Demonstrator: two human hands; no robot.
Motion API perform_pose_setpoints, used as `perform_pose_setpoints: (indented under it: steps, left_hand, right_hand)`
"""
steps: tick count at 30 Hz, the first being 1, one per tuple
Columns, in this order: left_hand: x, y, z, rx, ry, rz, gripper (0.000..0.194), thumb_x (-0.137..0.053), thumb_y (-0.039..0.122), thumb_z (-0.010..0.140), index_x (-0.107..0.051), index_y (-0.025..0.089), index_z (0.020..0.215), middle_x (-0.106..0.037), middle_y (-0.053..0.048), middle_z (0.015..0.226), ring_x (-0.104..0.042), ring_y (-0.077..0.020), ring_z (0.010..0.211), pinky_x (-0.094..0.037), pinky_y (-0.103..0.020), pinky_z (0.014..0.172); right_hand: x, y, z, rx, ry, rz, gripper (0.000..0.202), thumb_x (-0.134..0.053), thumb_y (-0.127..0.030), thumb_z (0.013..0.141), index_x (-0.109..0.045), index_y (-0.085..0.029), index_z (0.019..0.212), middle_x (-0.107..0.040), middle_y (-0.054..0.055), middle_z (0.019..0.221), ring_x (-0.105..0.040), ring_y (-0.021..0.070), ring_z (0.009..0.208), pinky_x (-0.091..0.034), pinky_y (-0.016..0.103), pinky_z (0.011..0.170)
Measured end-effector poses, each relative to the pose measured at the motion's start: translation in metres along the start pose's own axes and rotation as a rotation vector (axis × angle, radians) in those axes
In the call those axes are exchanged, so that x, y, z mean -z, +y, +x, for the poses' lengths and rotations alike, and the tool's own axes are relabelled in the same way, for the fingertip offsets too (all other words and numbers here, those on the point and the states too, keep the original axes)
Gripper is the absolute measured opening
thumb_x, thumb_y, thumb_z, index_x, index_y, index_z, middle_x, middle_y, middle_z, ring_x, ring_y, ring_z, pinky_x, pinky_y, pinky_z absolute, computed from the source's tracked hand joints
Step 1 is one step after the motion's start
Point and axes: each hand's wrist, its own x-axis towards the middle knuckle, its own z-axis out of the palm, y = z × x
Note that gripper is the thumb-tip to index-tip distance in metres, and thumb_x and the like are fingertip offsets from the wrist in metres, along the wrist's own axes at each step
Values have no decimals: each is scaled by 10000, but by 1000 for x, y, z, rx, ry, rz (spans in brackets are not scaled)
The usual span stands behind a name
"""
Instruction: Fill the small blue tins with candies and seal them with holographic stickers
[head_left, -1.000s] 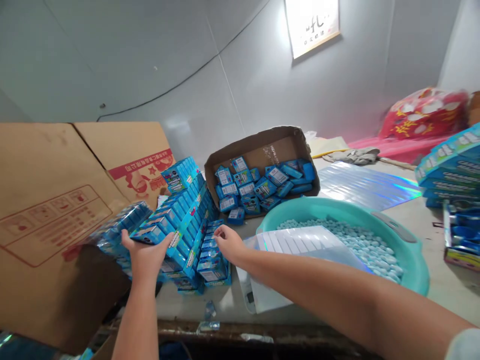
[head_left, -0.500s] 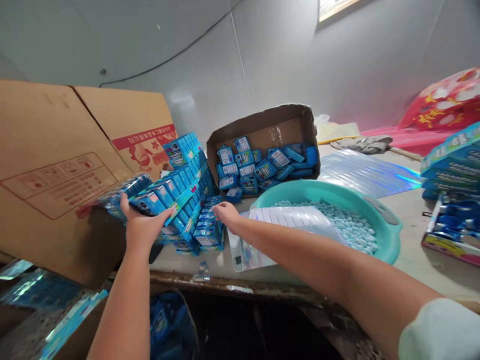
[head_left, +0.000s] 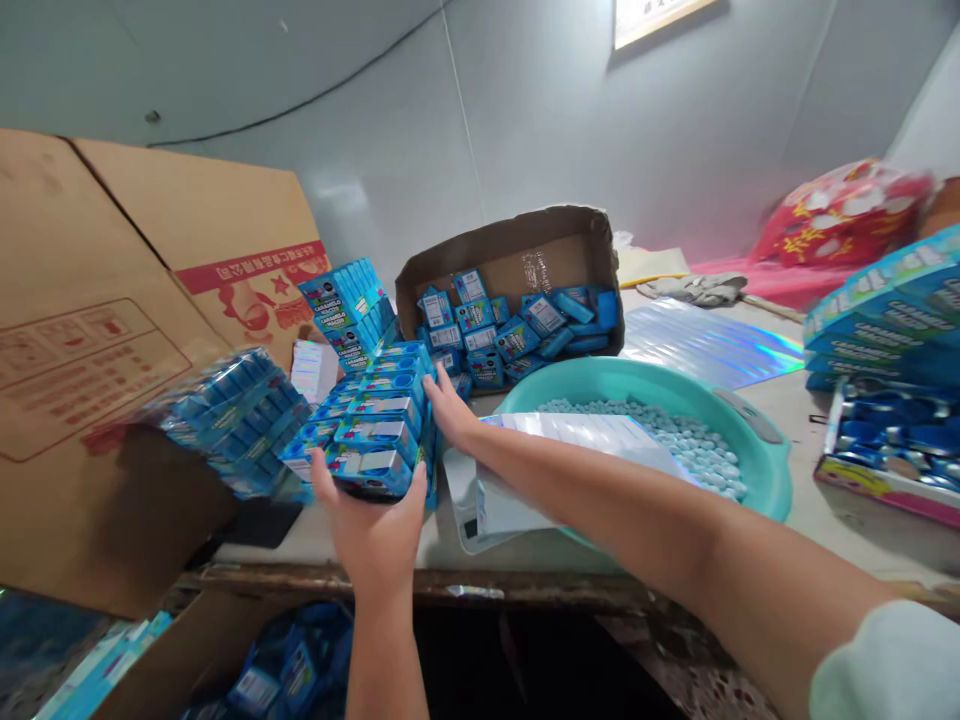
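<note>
My left hand (head_left: 371, 525) grips the near end of a block of small blue candy boxes (head_left: 375, 430), its thumb and fingers on opposite sides. My right hand (head_left: 454, 410) rests with straightened fingers against the block's right side, near the far end. Behind the block stands a stack of blue candy boxes (head_left: 345, 295) with "CARAMELO" lettering. To the left leans a clear-wrapped pack of blue boxes (head_left: 236, 420). What lies under the block is mostly hidden.
A brown carton (head_left: 506, 240) of loose blue boxes stands behind. A turquoise basin (head_left: 772, 470) holds pale candies, with plastic sheets (head_left: 517, 500) overlapping it. A large carton (head_left: 82, 350) stands left; a display box (head_left: 885, 470) of blue-wrapped items sits right. The table edge (head_left: 525, 590) runs in front.
My left hand has moved right, turning the candy boxes from a tilt to lie level, away from the wrapped pack. My right hand has gone from pinching at a lower row to their side.
</note>
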Motion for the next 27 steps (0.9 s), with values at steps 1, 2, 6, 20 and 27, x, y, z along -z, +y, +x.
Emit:
perform_pose_setpoints:
  steps: [1,2,6,20,27]
  left_hand:
    - [-4,-5,4,-7,12,35,1221,-828,539,652,-87,226,1571,-454,-208,1505,-541,-371,1320,-474,-516,1064]
    - [-8,-10,8,-21,-1,74,1206,-823,538,657,-107,217,1572,-471,-217,1487,-536,-392,1317,-469,-536,1059]
    - [-14,-27,15,-45,-146,109,1178,-793,535,695,-99,178,1577,-453,-256,1476,-542,-423,1288,-472,-555,1024]
    - [-8,-1,-16,-327,24,-22,432,-632,449,874,-616,174,1206,-640,-117,975,-622,-277,934,-493,-444,917]
    - [-85,44,4,-300,-563,-208,500,-574,448,886,-602,157,1293,-620,-166,1318,-561,-313,1266,-429,-453,1071]
  right_hand:
    - [-1,-2,1,8,0,-30,777,-479,-624,928,-339,-205,1568,-263,55,1657,-165,233,1538,-112,389,1252]
    - [-3,-3,1,7,-6,-58,753,-494,-601,929,-382,-189,1550,-279,64,1652,-167,240,1537,-103,385,1253]
    - [-16,2,-11,23,-87,-129,546,-433,-521,984,-571,-210,1411,-527,62,1500,-402,250,1430,-263,409,1209]
    - [36,-126,-47,331,-295,-905,266,-546,-333,951,-686,-184,782,-678,45,879,-615,231,980,-439,324,895]
    - [128,-119,-66,13,-399,-1273,90,-740,-114,701,-736,-197,734,-628,-6,602,-564,148,588,-402,274,601]
